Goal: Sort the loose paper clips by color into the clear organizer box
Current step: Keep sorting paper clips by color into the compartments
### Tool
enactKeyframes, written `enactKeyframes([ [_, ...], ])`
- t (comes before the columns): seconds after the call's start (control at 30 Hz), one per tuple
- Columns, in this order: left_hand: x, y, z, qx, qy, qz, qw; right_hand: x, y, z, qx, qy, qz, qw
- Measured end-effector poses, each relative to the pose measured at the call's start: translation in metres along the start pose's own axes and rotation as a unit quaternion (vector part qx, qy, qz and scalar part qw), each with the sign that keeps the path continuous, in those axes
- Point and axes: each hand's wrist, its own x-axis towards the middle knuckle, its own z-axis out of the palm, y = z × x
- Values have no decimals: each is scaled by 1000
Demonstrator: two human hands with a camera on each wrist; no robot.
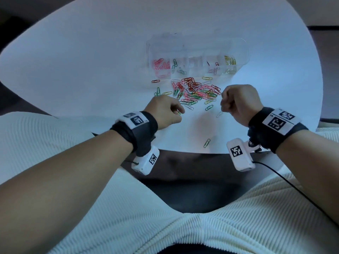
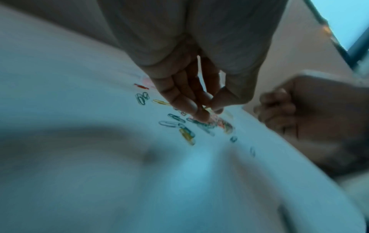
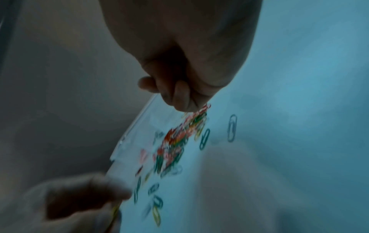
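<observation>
Dozens of loose paper clips (image 1: 195, 91), too tangled for us to count, lie heaped on our white table (image 1: 91, 61), just in front of the clear organizer box (image 1: 197, 57); their long axes point every way. Strays lie around the heap, among them one green clip (image 1: 207, 143) alone near the table's front edge, long axis slanting away to the right. Box: long side running left to right; pink clips (image 1: 161, 66) in the leftmost compartment, yellow clips (image 1: 230, 61) in the rightmost, a few between. Our left hand (image 1: 165, 111) pinches a yellowish clip (image 2: 208, 109) between thumb and fingertips. Our right hand (image 1: 237, 101) is clenched; whether it holds anything, we cannot tell. Two wrist bands (image 1: 275, 123) carry square black-and-white code markers; no writing legible.
</observation>
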Motion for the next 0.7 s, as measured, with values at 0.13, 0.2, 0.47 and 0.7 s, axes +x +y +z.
enactKeyframes([
  [0.13,2,3,-17,-153,17,-27,988,7,-5,-13,52,37,5,998],
  [0.2,5,2,-24,-188,30,-27,981,10,-4,-16,1,40,-2,999],
  [0.47,8,-4,-13,8,10,-58,998,8,18,3,-513,-16,-130,849],
  [0.7,3,-7,-21,212,-26,41,976,2,21,10,-553,-81,-161,814],
])
